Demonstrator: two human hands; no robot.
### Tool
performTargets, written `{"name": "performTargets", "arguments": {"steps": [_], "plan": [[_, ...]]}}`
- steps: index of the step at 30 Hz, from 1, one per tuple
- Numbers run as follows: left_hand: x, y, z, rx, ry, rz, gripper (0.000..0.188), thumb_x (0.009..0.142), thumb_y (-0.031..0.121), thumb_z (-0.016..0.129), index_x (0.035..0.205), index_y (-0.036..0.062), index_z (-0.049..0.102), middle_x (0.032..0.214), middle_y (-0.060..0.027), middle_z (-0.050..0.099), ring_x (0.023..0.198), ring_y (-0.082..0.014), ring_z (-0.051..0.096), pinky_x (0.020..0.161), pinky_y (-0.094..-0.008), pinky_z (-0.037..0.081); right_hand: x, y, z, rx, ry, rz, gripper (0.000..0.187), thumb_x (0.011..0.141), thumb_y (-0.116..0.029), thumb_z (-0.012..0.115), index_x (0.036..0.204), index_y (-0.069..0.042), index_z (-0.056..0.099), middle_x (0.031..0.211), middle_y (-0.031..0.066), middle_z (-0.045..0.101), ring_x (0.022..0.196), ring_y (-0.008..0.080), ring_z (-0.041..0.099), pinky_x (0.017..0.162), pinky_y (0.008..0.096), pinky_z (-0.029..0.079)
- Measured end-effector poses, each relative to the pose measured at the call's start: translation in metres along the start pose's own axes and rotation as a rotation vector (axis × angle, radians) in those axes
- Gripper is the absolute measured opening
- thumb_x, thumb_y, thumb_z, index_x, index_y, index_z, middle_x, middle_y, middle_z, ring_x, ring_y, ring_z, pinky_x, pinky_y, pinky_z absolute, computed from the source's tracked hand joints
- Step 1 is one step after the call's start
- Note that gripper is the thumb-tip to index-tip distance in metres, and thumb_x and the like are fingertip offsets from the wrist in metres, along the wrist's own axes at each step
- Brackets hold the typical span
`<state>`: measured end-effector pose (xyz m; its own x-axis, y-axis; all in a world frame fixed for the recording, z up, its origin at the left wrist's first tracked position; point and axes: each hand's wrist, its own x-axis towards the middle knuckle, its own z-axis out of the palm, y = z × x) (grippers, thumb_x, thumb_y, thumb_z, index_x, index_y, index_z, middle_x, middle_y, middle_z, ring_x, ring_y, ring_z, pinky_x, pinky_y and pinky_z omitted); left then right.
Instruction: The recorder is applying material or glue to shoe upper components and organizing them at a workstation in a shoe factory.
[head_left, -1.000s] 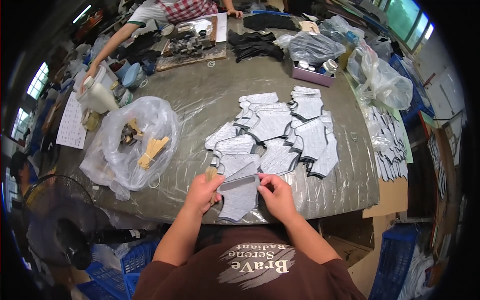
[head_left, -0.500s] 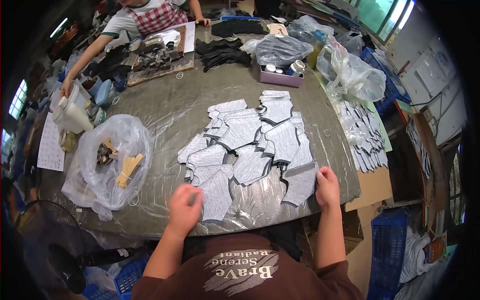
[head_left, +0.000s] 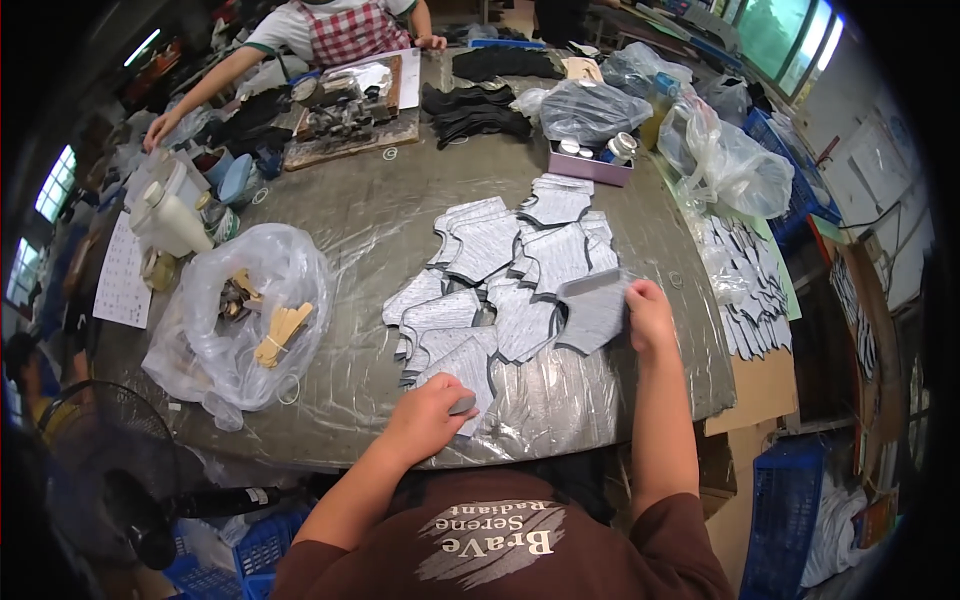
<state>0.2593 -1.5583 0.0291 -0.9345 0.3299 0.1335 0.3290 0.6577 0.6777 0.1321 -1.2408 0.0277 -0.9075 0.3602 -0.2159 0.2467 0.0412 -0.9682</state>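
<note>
Overlapping grey cut fabric pieces (head_left: 485, 250) with dark edges lie in rows on the table in front of me. My right hand (head_left: 652, 315) pinches the right edge of one grey cut piece (head_left: 595, 318), whose upper edge is folded over; it lies over the right side of the spread. At the front left, my left hand (head_left: 432, 412) has its fingers curled at the nearest grey piece (head_left: 470, 372). A small grey rounded flap (head_left: 462, 405) shows at those fingertips; it looks like a turned-up edge of that piece, though the fingers partly hide it.
A clear plastic bag (head_left: 300, 270) with a bundle of wooden sticks (head_left: 283, 335) stands left. Beyond are white bottles (head_left: 178, 215), a metal device on a board (head_left: 350, 110) and a purple box (head_left: 590, 168). More cut pieces (head_left: 750, 290) lie right. A co-worker's arm (head_left: 210, 90) reaches across.
My right hand has moved the folded-edge piece up and away from me, onto the spread. The left hand has shifted right onto the nearest piece. The view has turned slightly.
</note>
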Motion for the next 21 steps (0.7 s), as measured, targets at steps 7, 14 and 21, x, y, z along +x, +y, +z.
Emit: {"name": "performTargets", "arguments": {"steps": [7,14,21], "plan": [[-0.018,-0.012,-0.013,-0.764,0.103,-0.435,0.027,0.085,0.012,0.059,0.108,-0.0013,0.055,0.076,0.0028,0.053,0.067,-0.0055,0.05,0.062,-0.0205,0.043,-0.012,0.038,-0.097,-0.23,0.179,-0.158,0.008,0.081,-0.009,0.056,0.086,-0.003,0.054,0.067,0.0006,0.051,0.062,0.0107,0.05,0.056,0.0249,0.04],[-0.02,-0.005,-0.018,-1.353,-0.088,-0.428,0.038,0.087,0.005,0.053,0.122,-0.0047,0.042,0.079,0.0009,0.05,0.067,-0.0068,0.05,0.061,-0.0217,0.044,-0.104,0.002,-0.003,-0.496,0.142,-0.717,0.013,0.081,-0.007,0.056,0.091,0.001,0.056,0.084,0.0096,0.058,0.074,0.0215,0.055,0.07,0.0312,0.044],[-0.017,0.023,-0.019,-0.922,-0.195,-0.4,0.042,0.084,0.007,0.057,0.124,0.0012,0.044,0.081,-0.0006,0.056,0.067,-0.0057,0.052,0.06,-0.0204,0.045,-0.166,-0.011,0.085,-0.201,-0.752,-0.298,0.01,0.078,-0.008,0.062,0.082,0.001,0.065,0.074,0.0124,0.062,0.067,0.0175,0.058,0.061,0.028,0.045]]}}
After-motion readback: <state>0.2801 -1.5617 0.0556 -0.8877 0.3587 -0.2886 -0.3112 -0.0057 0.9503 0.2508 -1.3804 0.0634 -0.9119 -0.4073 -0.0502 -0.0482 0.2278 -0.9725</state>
